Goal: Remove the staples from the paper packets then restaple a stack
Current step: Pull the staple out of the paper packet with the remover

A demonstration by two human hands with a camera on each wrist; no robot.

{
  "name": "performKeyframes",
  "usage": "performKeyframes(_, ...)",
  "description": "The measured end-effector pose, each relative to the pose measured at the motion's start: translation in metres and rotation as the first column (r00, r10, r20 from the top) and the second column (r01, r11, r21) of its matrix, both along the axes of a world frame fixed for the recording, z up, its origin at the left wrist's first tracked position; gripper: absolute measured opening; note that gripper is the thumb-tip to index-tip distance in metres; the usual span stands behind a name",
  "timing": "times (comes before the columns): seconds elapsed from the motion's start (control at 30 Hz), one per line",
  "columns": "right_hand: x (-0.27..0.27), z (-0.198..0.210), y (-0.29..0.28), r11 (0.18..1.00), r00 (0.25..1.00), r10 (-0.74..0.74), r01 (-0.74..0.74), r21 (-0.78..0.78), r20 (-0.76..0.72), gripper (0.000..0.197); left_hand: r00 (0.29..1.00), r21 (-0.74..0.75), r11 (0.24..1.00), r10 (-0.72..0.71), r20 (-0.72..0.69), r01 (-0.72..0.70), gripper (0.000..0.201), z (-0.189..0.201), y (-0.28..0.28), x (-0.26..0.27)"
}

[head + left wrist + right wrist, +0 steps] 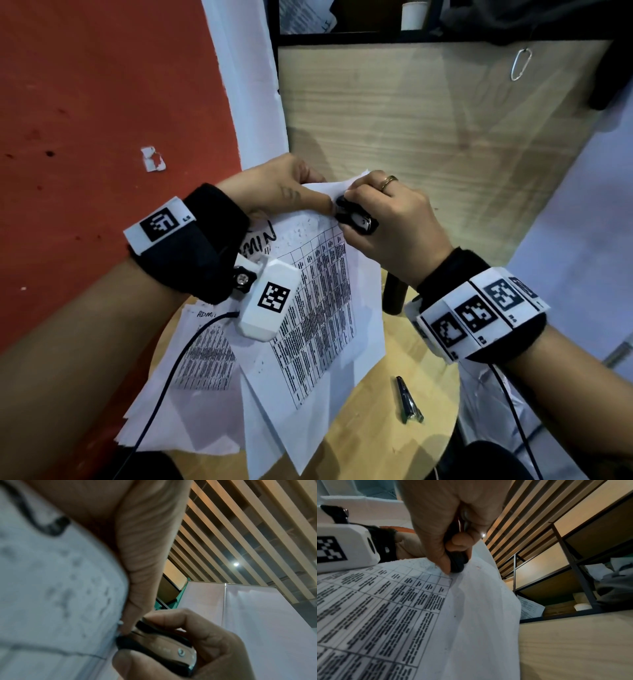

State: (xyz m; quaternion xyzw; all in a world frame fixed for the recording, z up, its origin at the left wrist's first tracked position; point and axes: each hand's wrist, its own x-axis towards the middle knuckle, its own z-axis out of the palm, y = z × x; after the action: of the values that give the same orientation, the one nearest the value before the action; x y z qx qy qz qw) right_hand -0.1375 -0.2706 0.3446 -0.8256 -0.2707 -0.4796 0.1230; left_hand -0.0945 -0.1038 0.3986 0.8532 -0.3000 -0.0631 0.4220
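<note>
Round wood table point(394, 428): L hand point(274, 185) pinching paper packet point(318, 308) corner, R hand point(387, 219) gripping staple remover point(356, 217).

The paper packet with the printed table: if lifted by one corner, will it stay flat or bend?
The paper packet would probably droop; its sheets already curve near the left hand. It seems light. Loose sheets could slide apart, since they fan out at the round table edge.

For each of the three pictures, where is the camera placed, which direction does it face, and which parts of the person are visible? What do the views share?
Head: looks down at both hands, left hand, right hand, on the paper packet.
Left wrist: looks up along the thumb toward the staple remover and ceiling.
Right wrist: looks along the fingers gripping the staple remover, over the packet.
Shared: remover and packet appear in all three.
</note>
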Motion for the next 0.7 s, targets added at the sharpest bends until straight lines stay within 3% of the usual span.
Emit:
performKeyframes(0.1, -0.0037, -0.0001, -0.0040, 0.996, 0.999, 0.042, -0.040, 0.081, -0.024, 0.022, 0.991, -0.113, 0.990, -0.091, -0.098, 0.080, 0.027, -0.0033, 0.0017, -0.0006)
performKeyframes(0.27, -0.0052, -0.0024, -0.0085, 0.986, 0.995, 0.077, -0.066, 0.152, -0.065, 0.030, 0.993, -0.211, 0.977, -0.055, -0.104, 0.032, 0.011, -0.0061, -0.0009, -0.0026)
performKeyframes(0.37, -0.0048, -0.0032, -0.0101, 0.983, 0.992, 0.092, -0.077, 0.165, -0.082, 0.035, 0.985, -0.261, 0.965, -0.064, -0.159, 0.021, 0.020, -0.0059, -0.0014, -0.0043)
performKeyframes(0.7, -0.0091, 0.0002, -0.0065, 0.986, 0.992, 0.115, -0.108, 0.130, -0.049, 0.032, 0.957, -0.296, 0.955, -0.077, -0.281, -0.010, 0.014, -0.0068, -0.0018, -0.0063)
